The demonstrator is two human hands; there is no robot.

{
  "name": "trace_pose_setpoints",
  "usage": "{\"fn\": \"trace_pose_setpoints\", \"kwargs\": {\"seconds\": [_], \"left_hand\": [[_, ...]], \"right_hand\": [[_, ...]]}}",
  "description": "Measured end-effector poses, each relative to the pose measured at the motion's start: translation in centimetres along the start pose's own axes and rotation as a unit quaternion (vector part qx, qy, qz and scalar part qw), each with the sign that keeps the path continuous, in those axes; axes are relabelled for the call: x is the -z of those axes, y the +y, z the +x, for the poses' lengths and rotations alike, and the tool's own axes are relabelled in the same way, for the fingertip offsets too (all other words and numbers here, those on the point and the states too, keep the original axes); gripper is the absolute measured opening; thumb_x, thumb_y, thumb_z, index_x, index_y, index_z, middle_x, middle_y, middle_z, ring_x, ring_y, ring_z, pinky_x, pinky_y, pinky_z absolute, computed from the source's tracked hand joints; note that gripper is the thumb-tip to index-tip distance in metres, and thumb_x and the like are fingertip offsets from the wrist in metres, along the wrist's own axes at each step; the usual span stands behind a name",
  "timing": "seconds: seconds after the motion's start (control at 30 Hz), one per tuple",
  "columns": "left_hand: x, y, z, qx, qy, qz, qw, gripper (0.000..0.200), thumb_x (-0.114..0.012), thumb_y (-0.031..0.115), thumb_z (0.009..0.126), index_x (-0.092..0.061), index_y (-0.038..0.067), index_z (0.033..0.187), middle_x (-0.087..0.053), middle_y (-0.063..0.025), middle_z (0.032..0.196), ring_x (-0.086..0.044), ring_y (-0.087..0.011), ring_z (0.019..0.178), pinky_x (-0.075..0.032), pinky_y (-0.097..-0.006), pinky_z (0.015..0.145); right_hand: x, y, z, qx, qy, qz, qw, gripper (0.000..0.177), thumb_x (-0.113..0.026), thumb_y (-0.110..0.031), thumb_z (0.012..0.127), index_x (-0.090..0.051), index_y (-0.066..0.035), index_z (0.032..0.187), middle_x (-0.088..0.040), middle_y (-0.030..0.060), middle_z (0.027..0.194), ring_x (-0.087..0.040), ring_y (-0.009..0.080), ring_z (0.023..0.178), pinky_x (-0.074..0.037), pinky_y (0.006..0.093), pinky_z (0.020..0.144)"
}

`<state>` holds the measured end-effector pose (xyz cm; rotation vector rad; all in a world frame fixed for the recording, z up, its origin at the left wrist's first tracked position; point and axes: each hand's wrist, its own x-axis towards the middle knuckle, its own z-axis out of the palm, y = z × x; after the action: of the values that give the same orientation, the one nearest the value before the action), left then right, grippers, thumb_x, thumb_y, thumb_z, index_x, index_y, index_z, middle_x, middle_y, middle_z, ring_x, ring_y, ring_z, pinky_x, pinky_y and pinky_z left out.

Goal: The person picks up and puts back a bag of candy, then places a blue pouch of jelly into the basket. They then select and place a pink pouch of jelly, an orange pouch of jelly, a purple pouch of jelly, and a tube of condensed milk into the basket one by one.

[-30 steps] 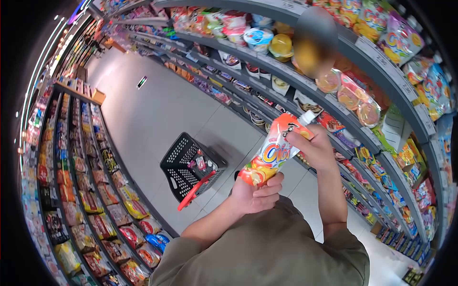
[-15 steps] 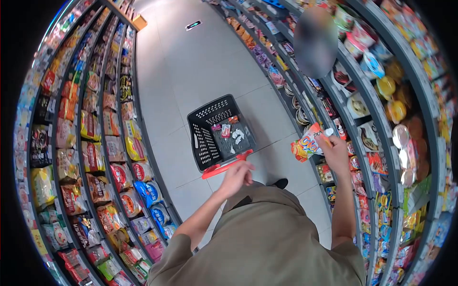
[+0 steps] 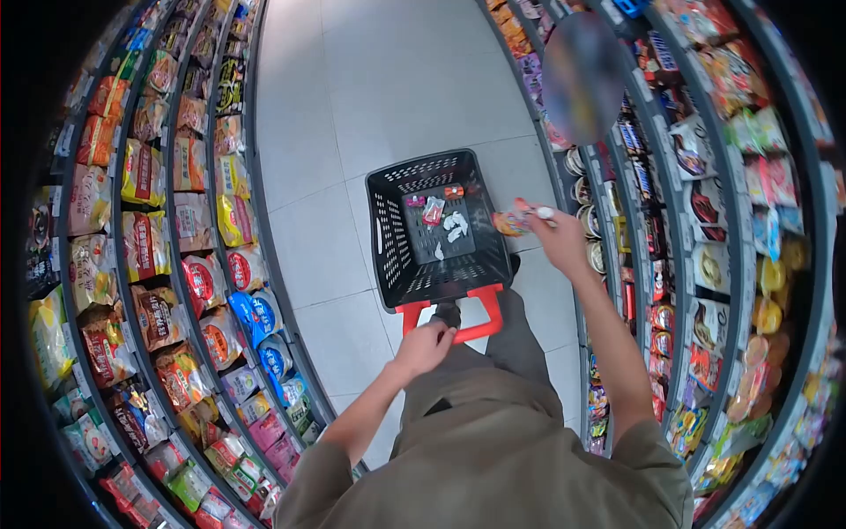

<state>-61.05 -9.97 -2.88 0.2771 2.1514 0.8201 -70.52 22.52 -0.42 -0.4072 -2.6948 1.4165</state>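
Note:
A black plastic basket (image 3: 381,256) with a red handle (image 3: 481,330) stands in front of my legs. My left hand (image 3: 425,346) is closed around the left part of the handle. My right hand (image 3: 560,236) pinches a small colourful snack packet (image 3: 514,220) with a white end, just right of the basket's rim and outside it. Inside the basket lie a red-and-white packet (image 3: 433,211), a small orange-red packet (image 3: 454,191), a pink packet (image 3: 415,201) and some white pieces (image 3: 456,226).
Shelves of bagged snacks (image 3: 144,247) run along the left, and shelves of packets and jars (image 3: 709,220) along the right. Grey floor tiles (image 3: 304,229) lie between them. A blurred round patch covers part of the upper right.
The snack packet in my right hand has moved left and up, close to the basket. The basket now appears further right and more upright, its handle nearer my body. The view has shifted along the shelves.

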Motion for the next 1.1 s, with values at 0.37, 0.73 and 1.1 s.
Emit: {"fn": "trace_pose_setpoints", "kwargs": {"seconds": [0.37,0.73,1.1], "left_hand": [[-1.9,-1.9,2.6,0.093,0.174,0.028,0.98,0.039,-0.07,0.021,0.084,-0.056,0.009,0.05,-0.051,-0.0111,0.048,-0.051,-0.0319,0.044,-0.039,-0.0444,0.044],[-0.5,-1.9,5.8,0.087,0.183,-0.028,0.979,0.026,-0.069,0.004,0.071,-0.052,0.011,0.053,-0.046,-0.0079,0.049,-0.045,-0.0288,0.04,-0.034,-0.0397,0.041],[0.1,-0.3,5.7,0.103,0.147,-0.03,0.983,0.031,-0.069,0.008,0.074,-0.049,0.009,0.051,-0.049,-0.0095,0.051,-0.049,-0.0301,0.046,-0.036,-0.0415,0.044]], "right_hand": [[-34.4,28.2,15.6,-0.104,-0.243,-0.21,0.941,0.019,-0.063,-0.023,0.09,-0.077,-0.019,0.102,-0.071,0.0191,0.094,-0.069,0.0395,0.09,-0.055,0.0487,0.081],[-48.5,44.4,17.9,-0.137,-0.112,-0.138,0.975,0.03,-0.056,-0.006,0.087,-0.076,-0.016,0.106,-0.071,0.0149,0.107,-0.068,0.0346,0.1,-0.055,0.0422,0.088],[-45.3,39.9,16.3,-0.291,-0.042,-0.085,0.952,0.031,-0.057,-0.005,0.085,-0.074,-0.018,0.107,-0.071,0.0203,0.106,-0.068,0.0383,0.101,-0.053,0.0447,0.09]]}}
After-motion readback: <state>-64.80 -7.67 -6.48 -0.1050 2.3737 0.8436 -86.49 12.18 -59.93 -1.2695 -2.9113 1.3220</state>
